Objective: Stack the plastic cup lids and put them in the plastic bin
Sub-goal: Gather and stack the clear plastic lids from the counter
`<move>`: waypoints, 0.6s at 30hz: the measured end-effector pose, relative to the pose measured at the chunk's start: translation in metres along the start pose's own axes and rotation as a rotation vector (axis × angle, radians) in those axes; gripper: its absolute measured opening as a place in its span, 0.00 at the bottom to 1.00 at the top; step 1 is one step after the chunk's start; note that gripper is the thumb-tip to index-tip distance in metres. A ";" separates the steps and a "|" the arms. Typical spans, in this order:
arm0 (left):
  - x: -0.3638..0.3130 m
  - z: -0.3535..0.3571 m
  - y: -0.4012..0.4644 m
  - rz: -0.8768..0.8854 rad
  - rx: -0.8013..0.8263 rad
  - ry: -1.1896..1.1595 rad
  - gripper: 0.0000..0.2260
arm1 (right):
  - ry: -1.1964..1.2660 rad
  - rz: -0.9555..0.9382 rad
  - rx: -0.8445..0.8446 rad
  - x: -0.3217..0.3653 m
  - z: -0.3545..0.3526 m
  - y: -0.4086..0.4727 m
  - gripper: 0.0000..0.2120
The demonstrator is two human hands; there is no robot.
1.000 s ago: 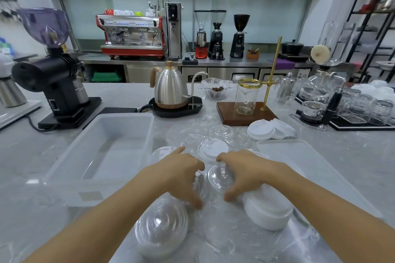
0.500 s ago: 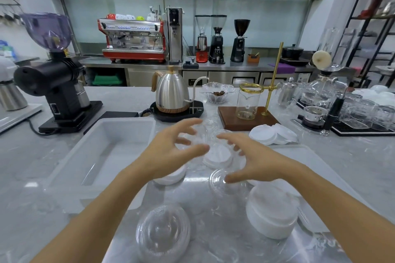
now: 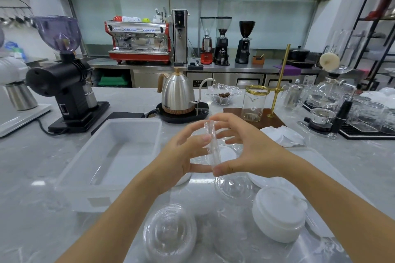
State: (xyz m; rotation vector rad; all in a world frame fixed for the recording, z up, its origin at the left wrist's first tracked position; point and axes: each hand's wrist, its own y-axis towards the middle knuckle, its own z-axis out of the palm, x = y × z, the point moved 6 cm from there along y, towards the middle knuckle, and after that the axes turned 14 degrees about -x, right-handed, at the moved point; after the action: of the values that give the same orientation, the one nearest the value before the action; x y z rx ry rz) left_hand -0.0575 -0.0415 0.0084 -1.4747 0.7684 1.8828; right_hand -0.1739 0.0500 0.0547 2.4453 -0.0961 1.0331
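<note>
Café bar setting: grey marble counter (image 3: 32,177), espresso machine and grinders on the back bench, glassware shelved above.

Item 1: clear lids (image 3: 210,143), a thin pair or small stack, exact count not readable. Held on edge above the counter between both hands; flat faces turned left and right, long axis near upright, rim running top to bottom. Judged very light, thin and springy, slick-surfaced, apt to buckle under a hard pinch; best taken at the rim from opposite sides.

Item 2: left hand (image 3: 181,156), fingers curled, tips pressing the lids' left face.

Item 3: right hand (image 3: 245,147), fingers curved over the top, thumb closing at the lower rim; both hands grip the lids.

Item 4: plastic bin (image 3: 70,179), translucent white, rectangular, just left of the hands, no lids visible inside.

Item 5: clear domed lid stack (image 3: 170,232), near counter edge, dome up.

Item 6: white lid stack (image 3: 280,213), right of it.

Item 7: loose clear lid (image 3: 234,186), flat below the hands.

Item 8: loose white lids (image 3: 282,136), beyond the right hand.
</note>
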 end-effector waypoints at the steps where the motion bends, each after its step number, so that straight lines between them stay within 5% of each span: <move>1: 0.000 0.001 0.000 0.001 0.006 -0.005 0.26 | -0.012 -0.001 0.004 0.000 0.001 0.000 0.47; 18: 0.009 -0.008 0.000 -0.022 -0.109 -0.026 0.29 | -0.056 0.012 0.042 -0.005 0.008 0.001 0.49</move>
State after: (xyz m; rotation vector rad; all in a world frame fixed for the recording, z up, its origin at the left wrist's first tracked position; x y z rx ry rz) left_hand -0.0542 -0.0469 -0.0022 -1.5156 0.6438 1.9509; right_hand -0.1726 0.0449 0.0472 2.5151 -0.1085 0.9813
